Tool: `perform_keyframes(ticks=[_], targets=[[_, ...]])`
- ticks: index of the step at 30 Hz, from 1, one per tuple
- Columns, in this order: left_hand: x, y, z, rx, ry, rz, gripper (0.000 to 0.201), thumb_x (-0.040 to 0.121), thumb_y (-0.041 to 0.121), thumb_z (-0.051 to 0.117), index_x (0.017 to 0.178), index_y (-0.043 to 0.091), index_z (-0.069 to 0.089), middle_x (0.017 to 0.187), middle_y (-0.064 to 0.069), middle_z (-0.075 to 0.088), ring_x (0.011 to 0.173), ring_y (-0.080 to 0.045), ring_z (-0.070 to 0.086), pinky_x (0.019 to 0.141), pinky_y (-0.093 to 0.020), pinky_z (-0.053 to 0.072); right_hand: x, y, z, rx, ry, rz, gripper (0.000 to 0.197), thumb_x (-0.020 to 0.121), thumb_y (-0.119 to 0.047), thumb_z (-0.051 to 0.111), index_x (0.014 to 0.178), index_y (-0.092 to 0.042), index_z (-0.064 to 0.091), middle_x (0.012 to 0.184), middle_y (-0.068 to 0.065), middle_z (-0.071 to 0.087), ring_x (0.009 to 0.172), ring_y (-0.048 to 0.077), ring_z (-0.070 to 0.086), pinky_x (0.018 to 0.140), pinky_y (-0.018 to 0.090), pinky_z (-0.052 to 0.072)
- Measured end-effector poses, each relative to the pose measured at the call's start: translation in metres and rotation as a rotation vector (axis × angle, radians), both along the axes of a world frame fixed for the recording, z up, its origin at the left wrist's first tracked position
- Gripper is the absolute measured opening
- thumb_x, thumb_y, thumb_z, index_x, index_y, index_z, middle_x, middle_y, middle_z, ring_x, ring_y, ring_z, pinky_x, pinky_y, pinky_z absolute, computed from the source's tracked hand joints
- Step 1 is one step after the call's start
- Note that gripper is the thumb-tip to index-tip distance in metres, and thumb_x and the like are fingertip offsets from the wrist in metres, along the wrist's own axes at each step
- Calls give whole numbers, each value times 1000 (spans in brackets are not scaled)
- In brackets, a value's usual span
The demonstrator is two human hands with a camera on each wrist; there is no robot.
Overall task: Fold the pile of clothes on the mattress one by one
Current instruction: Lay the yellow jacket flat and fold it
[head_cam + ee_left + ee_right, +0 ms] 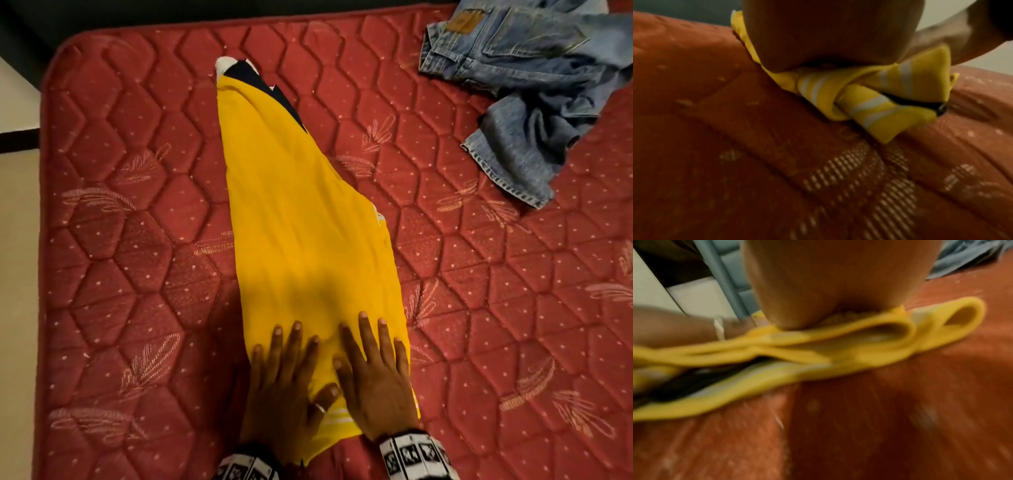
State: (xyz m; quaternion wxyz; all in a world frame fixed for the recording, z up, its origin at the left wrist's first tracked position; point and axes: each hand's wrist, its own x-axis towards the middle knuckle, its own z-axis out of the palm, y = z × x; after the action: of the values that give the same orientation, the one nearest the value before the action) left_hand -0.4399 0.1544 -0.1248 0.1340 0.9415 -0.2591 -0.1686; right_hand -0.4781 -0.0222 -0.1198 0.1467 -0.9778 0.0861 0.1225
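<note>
A yellow garment [301, 219], folded into a long narrow strip, lies lengthwise on the red quilted mattress [137, 240]. Dark and white trim shows at its far end. My left hand [291, 380] and right hand [373, 373] lie flat side by side on its near end, fingers straight and spread, pressing the cloth down. In the left wrist view the heel of my left hand [830, 35] sits on the yellow garment's white-striped edge [875, 100]. In the right wrist view my right hand [838, 280] presses on looped yellow folds [838, 344].
A crumpled pair of blue jeans [527, 89] lies at the mattress's far right corner. The mattress's left edge [44, 240] borders a pale floor [17, 274]. Dark furniture stands beyond the far edge.
</note>
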Motion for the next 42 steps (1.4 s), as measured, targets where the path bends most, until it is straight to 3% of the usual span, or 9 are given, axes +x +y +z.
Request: perform_keyframes(ticks=[8,11,15,19,26,32,35,39,42], targets=[[7,8,6,20,59,-48,73,96,69,31,155,26,33,167,-6,11,153,-35,9,114,-68,18,4,-14,-3,73,113,38,56,103,-56,9,157,-43,3,166,-9,-15,153,23,-13,123,51,8],[27,37,23,-94,-22,-28,62,94,43,42,153,22,38,166,-2,16,153,-32,14,117,-59,21,16,-48,12,131,-35,76,56,102,-33,37,156,-32,26,166,-6,5,153,21,9,119,51,24],[71,75,19,-71,-171,-38,75,77,14,39,152,15,36,162,-6,28,148,-30,29,115,-50,29,48,-108,19,-128,-83,351,103,76,-6,68,159,-30,12,166,-2,11,149,29,23,115,53,29],[81,80,-1,-5,-254,-451,78,76,2,32,152,21,36,161,-7,31,146,-29,34,114,-46,28,65,-132,14,-309,-97,806,69,92,-17,41,158,-26,22,165,4,19,150,31,23,116,50,22],[85,72,-17,88,-113,-555,93,75,35,56,158,31,14,166,-7,17,152,-29,20,117,-49,22,84,-144,9,-386,-9,987,101,73,-32,71,159,-26,18,166,6,14,151,33,18,116,55,24],[89,72,-23,41,-33,-572,74,87,62,48,154,38,28,165,-7,20,151,-32,20,116,-51,19,99,-125,3,-334,56,1190,105,73,-34,75,159,-33,15,167,2,10,152,35,12,114,62,23],[94,81,-23,-250,15,-489,63,94,66,39,150,39,33,163,5,28,151,-21,22,117,-50,19,100,-129,5,-40,54,1017,73,90,-53,57,155,-34,29,163,-7,26,153,25,16,116,56,22],[105,83,14,-722,323,57,42,84,84,38,124,74,41,145,20,50,122,25,40,108,-22,37,127,-121,49,759,62,342,43,92,-18,56,124,-47,62,124,-24,66,118,0,60,99,25,48],[135,51,42,-902,368,578,8,87,61,58,92,65,62,117,10,69,93,23,52,88,-4,40,172,-107,57,926,27,-72,24,93,11,55,104,-3,72,92,-6,76,87,6,65,80,27,53]])
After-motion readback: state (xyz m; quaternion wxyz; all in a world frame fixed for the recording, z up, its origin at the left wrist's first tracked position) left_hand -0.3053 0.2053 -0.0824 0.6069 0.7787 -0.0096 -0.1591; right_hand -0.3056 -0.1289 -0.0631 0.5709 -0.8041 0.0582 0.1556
